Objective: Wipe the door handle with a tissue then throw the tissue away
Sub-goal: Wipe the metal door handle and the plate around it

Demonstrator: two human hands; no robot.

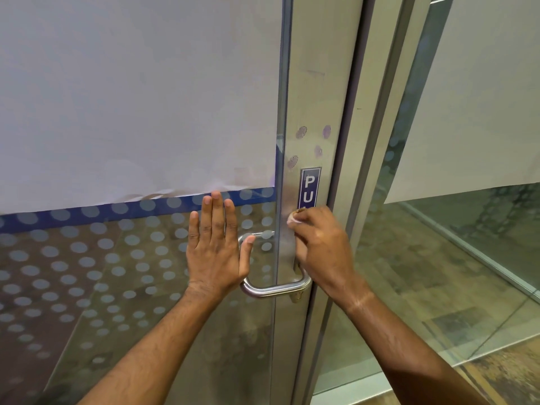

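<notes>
Steel door handle [274,289] is running upright beneath the right hand [320,247], which is clutching a tissue [293,220] against its top; left hand [217,247] is lying flat, fingers straight, on glass door [117,273] just beside.

A glass door [146,287] fills the left and centre of the frame, its lower pane covered in rows of frosted dots [67,270]. A large white paper sheet [131,97] covers the upper pane, its lower edge wrinkled, and a blue band [117,210] runs just beneath it. Right of centre stands the metal door frame [321,83], bearing a blue sign [310,185] with the white letters "PU" visible and purple smudges [314,141] above it. At the right, a second glass panel [438,258] carries another white sheet [482,97] and shows a wood-toned floor [423,273] behind it.
</notes>
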